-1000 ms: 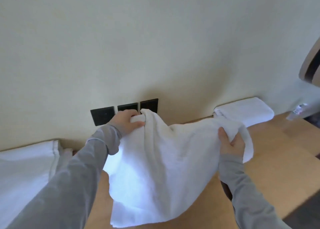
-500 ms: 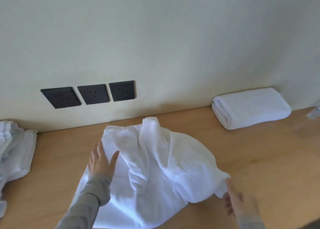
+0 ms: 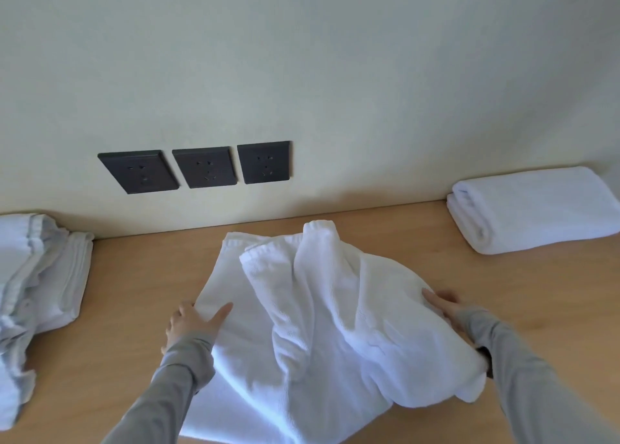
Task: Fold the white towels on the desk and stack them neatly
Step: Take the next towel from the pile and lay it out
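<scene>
Fingers resting on rumpled towel, wooden desk

Both arms reach from the near edge toward the far side, in grey sleeves that cover the wrists. The left hand lies palm down at the left, its thumb stretched rightward on top of the towel. Its fingers sit at the cloth's left edge with their tips hidden, so a pinch cannot be told. The right hand is at the right, its fingers straight and together, pressed against the towel's bulging right side, the thumb hidden.
</scene>
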